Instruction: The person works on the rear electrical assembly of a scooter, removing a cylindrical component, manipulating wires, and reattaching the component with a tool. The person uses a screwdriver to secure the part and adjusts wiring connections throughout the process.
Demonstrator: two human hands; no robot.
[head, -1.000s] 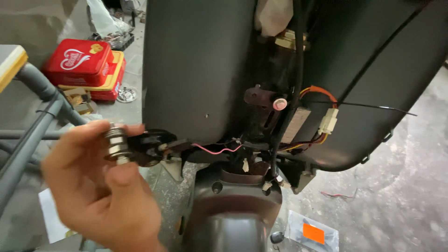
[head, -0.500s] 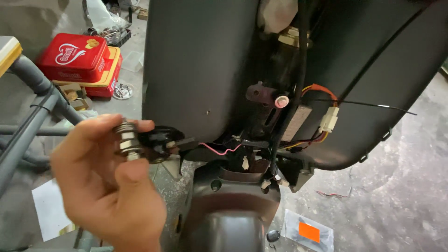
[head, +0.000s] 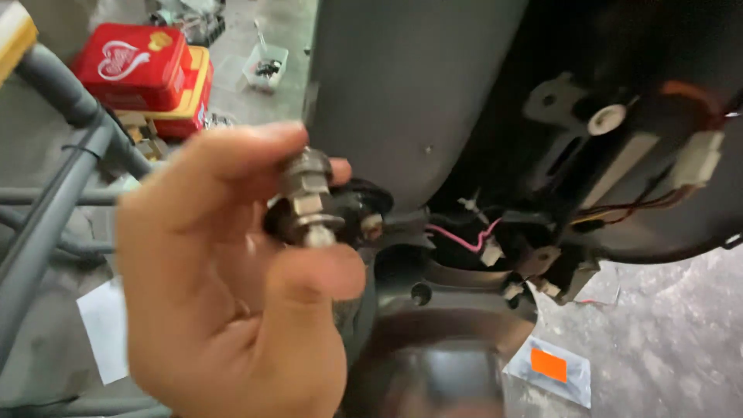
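Left hand (head: 224, 286) closed around a short silvery metal bolt with hexagonal nuts (head: 308, 197), pinched between thumb and fingertips, long axis near upright. Just right of it, dark grey plastic scooter body panel (head: 402, 85), pink wire (head: 464, 240) below. Right hand unseen.

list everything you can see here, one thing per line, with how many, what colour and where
bolt assembly: one, silver metal, pinched between thumb and fingers
black part: one, just behind the bolt assembly
body panel: one, dark grey, upper centre
pink wire: one, under the panel
white connector: one, far right
tins: two stacked, red over yellow, floor upper left
grey tubes: several, left
clear packet: one, orange label, floor lower right
white paper: one, floor lower left
hand: one, which side unclear, holding the bolt assembly
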